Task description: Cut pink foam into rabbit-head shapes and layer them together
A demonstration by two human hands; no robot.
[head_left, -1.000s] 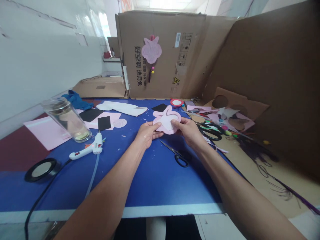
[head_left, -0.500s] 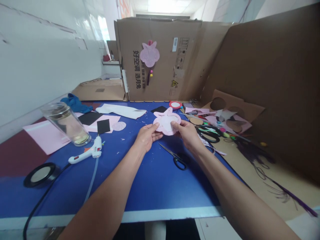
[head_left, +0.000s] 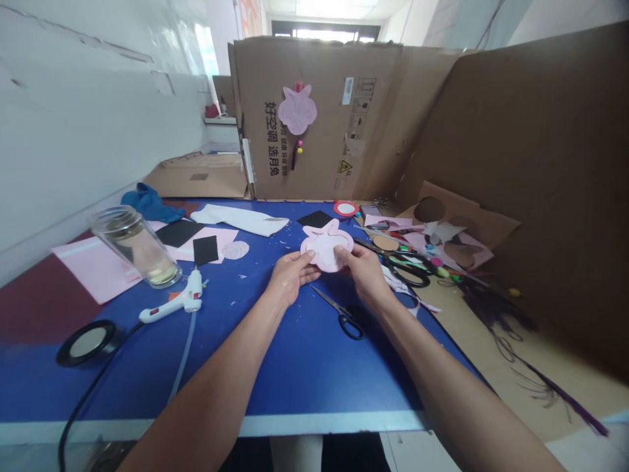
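Observation:
Between my two hands I hold a pink scalloped felt cutout (head_left: 326, 248) with two pointed tips at its top and a paler layer on its face. My left hand (head_left: 291, 274) pinches its left edge, thumb in front and fingers behind. On the other side my right hand (head_left: 364, 267) grips the right edge, its thumb pressed on the pale layer. Black-handled scissors (head_left: 341, 316) lie on the blue table just below, blades pointing up and left. A similar pink cutout (head_left: 297, 111) hangs on the cardboard wall, with beads and a dark tassel under it.
To the left are a white glue gun (head_left: 183, 301) with a trailing cord, a black tape roll (head_left: 88, 343) and a glass jar (head_left: 142, 249). Pink and black sheets lie behind. At right, larger scissors (head_left: 407, 269), scraps and purple tassels (head_left: 565, 393) crowd the cardboard.
The cutout tilts back slightly and sits a little lower between my hands. My view has shifted slightly; both hands keep their hold.

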